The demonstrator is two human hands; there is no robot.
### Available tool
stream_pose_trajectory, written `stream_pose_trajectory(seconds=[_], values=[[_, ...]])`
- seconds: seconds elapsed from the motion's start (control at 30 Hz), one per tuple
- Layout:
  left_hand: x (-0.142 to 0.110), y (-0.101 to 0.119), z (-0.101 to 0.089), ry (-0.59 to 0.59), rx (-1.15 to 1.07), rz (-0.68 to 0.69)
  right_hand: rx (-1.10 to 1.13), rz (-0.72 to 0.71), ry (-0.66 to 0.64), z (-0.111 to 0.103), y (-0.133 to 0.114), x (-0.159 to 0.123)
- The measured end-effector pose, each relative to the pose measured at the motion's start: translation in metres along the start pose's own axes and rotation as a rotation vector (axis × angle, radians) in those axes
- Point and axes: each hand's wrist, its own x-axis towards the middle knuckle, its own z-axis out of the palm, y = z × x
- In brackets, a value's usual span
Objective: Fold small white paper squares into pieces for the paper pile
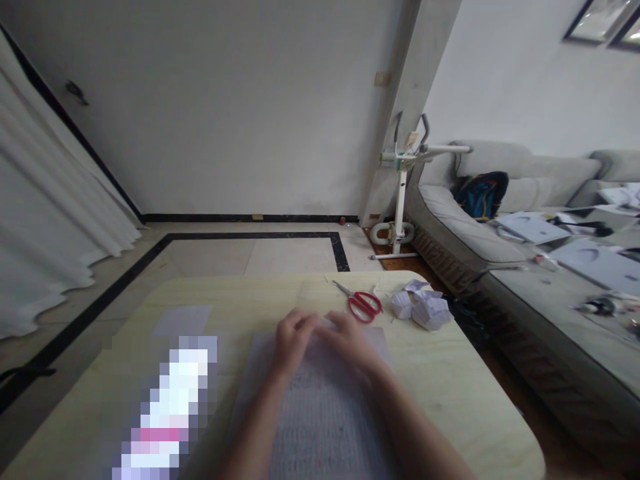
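A large sheet of paper point(320, 413) covered in lines of writing lies in front of me on the pale wooden table. At its far edge, my left hand point(294, 339) and my right hand point(350, 339) come close together, fingers curled in and pinching the paper between them. Motion blur softens the fingertips, and the exact grip is partly hidden. Just beyond my right hand rest scissors point(369, 307) with red handles, their blades pointing away to the left. Crumpled white paper point(431, 312) sits to the right of the scissors.
A small pale paper piece point(183, 320) lies on the table point(460, 393) at left, near a pixelated bright object point(173, 400). Past the table's right edge stands a grey sofa point(460, 233) with a backpack point(484, 195). White exercise equipment point(401, 193) stands by the wall.
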Motion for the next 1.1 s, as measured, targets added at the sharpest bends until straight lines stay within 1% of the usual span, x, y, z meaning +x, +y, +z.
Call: stream_pose_trajectory(seconds=[0.13, 0.2, 0.3, 0.4, 0.5, 0.57, 0.67, 0.77, 0.93, 1.03, 1.1], values=[[0.0017, -0.0022, 0.0029, -0.015, -0.091, -0.073, 0.044, 0.042, 0.039, -0.0002, 0.0025, 0.0021], [0.0019, -0.0035, 0.0037, -0.016, -0.090, -0.063, 0.078, 0.089, 0.071, -0.0009, 0.0042, 0.0039], [0.0011, -0.0043, 0.0036, -0.032, -0.026, -0.014, 0.120, 0.132, 0.090, -0.0022, 0.0056, 0.0060], [0.0001, -0.0032, 0.0031, 0.003, 0.017, 0.015, 0.169, 0.140, 0.065, -0.0026, 0.0058, 0.0059], [0.0000, -0.0019, 0.0032, 0.046, 0.002, -0.003, 0.207, 0.162, 0.039, -0.0025, 0.0055, 0.0041], [0.0002, -0.0013, 0.0032, 0.045, -0.033, -0.015, 0.209, 0.157, 0.018, -0.0026, 0.0053, 0.0028], [0.0005, 0.0000, 0.0026, -0.004, -0.074, -0.023, 0.177, 0.106, -0.014, -0.0022, 0.0055, 0.0016], [0.0002, 0.0027, 0.0011, -0.023, -0.055, -0.014, 0.136, 0.070, -0.010, -0.0006, 0.0058, 0.0014], [-0.0001, 0.0055, -0.0006, 0.012, -0.054, -0.009, 0.069, 0.086, 0.070, 0.0039, 0.0036, 0.0006], [0.0001, 0.0042, 0.0005, 0.026, -0.067, -0.034, 0.116, 0.104, 0.065, 0.0063, 0.0021, -0.0009], [0.0003, 0.0036, 0.0013, 0.014, -0.077, -0.043, 0.156, 0.118, 0.057, 0.0072, 0.0021, -0.0016]])
